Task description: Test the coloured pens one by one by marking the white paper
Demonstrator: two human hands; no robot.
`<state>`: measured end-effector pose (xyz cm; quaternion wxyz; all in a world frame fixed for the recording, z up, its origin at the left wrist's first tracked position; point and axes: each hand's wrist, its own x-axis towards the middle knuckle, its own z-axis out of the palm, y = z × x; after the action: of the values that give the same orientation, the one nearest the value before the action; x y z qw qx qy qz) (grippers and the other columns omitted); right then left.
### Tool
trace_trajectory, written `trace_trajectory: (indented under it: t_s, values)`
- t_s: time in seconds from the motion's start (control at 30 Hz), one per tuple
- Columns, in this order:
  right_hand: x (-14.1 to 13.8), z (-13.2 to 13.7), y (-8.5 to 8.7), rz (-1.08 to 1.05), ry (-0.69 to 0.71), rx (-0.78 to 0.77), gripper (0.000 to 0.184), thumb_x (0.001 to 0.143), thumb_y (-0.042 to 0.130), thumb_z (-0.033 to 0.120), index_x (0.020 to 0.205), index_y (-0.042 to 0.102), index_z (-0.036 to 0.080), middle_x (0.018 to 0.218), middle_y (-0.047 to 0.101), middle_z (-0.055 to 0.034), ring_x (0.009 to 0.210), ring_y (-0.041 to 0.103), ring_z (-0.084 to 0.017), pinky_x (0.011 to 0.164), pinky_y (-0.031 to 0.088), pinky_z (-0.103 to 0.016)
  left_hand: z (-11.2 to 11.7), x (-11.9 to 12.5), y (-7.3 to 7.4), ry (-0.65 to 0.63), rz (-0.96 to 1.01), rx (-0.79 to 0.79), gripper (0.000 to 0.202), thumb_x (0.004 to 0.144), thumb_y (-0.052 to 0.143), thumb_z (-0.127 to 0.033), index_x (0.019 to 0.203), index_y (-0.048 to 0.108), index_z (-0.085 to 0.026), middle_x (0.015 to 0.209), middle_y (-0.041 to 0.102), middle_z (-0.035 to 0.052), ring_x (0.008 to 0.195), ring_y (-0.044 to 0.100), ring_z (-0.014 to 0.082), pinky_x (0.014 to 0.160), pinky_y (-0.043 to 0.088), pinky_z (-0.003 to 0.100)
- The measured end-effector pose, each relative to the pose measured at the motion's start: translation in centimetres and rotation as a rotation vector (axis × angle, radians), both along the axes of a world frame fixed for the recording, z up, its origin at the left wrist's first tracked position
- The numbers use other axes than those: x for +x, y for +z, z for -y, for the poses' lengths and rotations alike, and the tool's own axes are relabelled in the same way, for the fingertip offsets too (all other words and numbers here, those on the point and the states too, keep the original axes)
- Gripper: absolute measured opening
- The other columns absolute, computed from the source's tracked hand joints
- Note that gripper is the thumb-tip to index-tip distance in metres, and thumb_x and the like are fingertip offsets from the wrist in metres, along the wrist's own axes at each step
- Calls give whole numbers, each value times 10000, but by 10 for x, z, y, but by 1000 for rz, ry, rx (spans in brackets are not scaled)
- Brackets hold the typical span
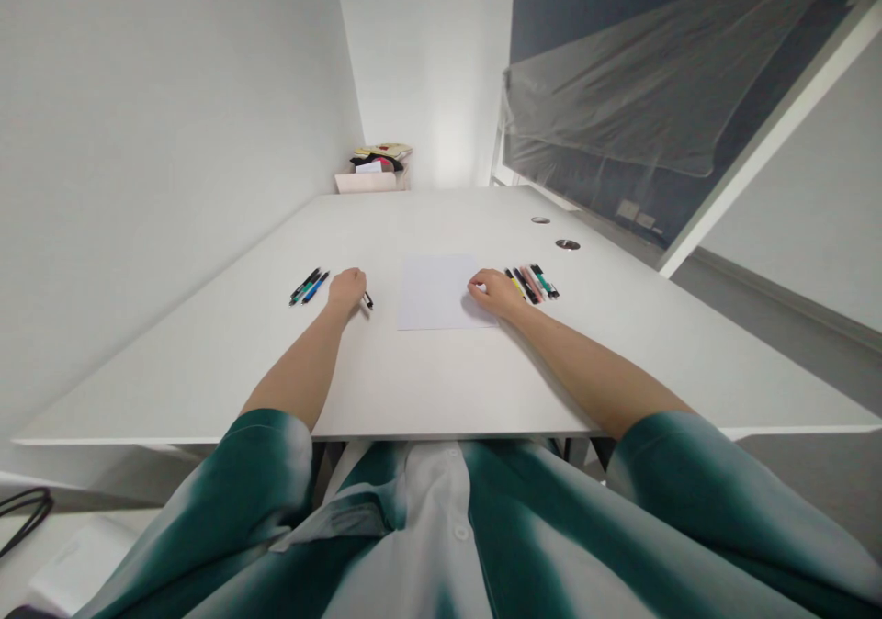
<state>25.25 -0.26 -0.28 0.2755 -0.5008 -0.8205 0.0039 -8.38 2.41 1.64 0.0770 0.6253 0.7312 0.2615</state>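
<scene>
While the left hand [346,290] is curling into a narrow fist beside a smooth rectangular sheet of white paper [437,293], a slim black-tipped pen [368,300] is poking out past its fingers, held in that grip. The right hand [496,293] is curving narrowly at the paper's right edge, its fingertips [475,281] touching the sheet; whether it is holding anything, I cannot tell. Left of the paper, beyond the left hand, a small bunch of slender black, green and blue plastic pens [309,286] is lying. Right of the paper, just beside the right hand, a tight row of black, pink, yellow and green plastic pens [532,281] is lying. Beneath everything, a long matte white table [207,362] is stretching away from its straight near edge, with two round metal grommets [555,231] set beyond the paper. A smooth white wall [172,141] is running along the table's left side, while a dark board under clear plastic sheeting [654,77] is leaning beyond its right side.
</scene>
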Motion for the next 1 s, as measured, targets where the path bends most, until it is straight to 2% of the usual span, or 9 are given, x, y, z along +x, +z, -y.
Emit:
trace_trajectory:
  t_s: [0.07,0.17,0.33,0.47,0.63,0.83,1.0]
  values:
    - [-3,3,2,-42,22,16,226,876,519,207,880,739,158,942,721,-111,911,623,-229,871,440,-335,1,12,-2,-54,157,113,271,848,471,-229,865,730,-151,870,724,113,914,654,263,808,483,350]
    - [-14,12,6,-139,104,-10,209,887,532,244,892,725,163,912,717,-96,859,629,-207,815,451,-309,5,37,-5,-183,433,249,254,787,537,-253,914,733,-152,746,696,49,751,642,192,733,494,302]
    - [-35,25,6,-303,232,-148,371,894,582,359,1211,636,175,885,721,-50,744,623,-158,726,462,-269,18,82,-9,-327,799,288,304,746,676,-342,966,710,-134,663,650,14,623,640,148,667,532,276]
    - [-37,24,4,-368,194,-153,299,889,568,309,1122,698,173,884,736,-58,738,629,-167,732,470,-283,29,101,-15,-342,940,290,323,730,728,-356,959,655,-140,650,645,2,604,648,140,654,545,276]
    - [-24,12,0,-476,127,-171,310,844,578,289,1064,742,144,980,746,-101,791,636,-195,750,477,-310,28,100,-20,-335,1049,221,218,752,706,-307,879,613,-158,660,669,17,632,654,141,701,553,309]
    - [-17,-3,-12,-586,90,-295,326,764,612,324,1001,745,143,702,683,-26,605,534,-144,593,418,-266,22,86,-21,-391,1032,41,173,694,735,-260,788,663,-133,680,687,41,658,638,141,747,529,318]
    - [-9,-10,-14,-751,57,-376,259,676,658,300,892,697,163,640,617,18,592,518,-132,604,422,-266,18,81,-24,-408,1005,8,234,647,767,-262,784,615,-149,669,689,39,648,621,140,677,487,285]
